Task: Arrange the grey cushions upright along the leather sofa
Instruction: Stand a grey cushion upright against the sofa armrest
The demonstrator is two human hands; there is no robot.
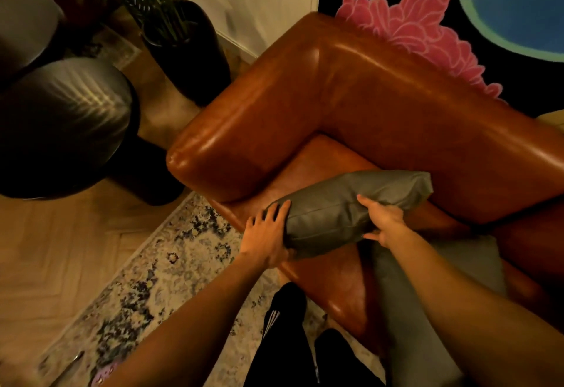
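Observation:
A grey cushion (341, 206) is held above the seat of the brown leather sofa (351, 105), near the corner where armrest and backrest meet. My left hand (267, 234) presses flat against its left end. My right hand (383, 221) grips its near long edge, fingers on top. A second grey cushion (406, 289) lies on the seat to the right, partly hidden under my right forearm.
A dark plant pot (189, 50) with a palm stands left of the armrest. Two round dark stools (64, 124) stand at the far left. A patterned rug (158, 270) covers wooden floor before the sofa. My dark-trousered legs (290, 341) are at the bottom.

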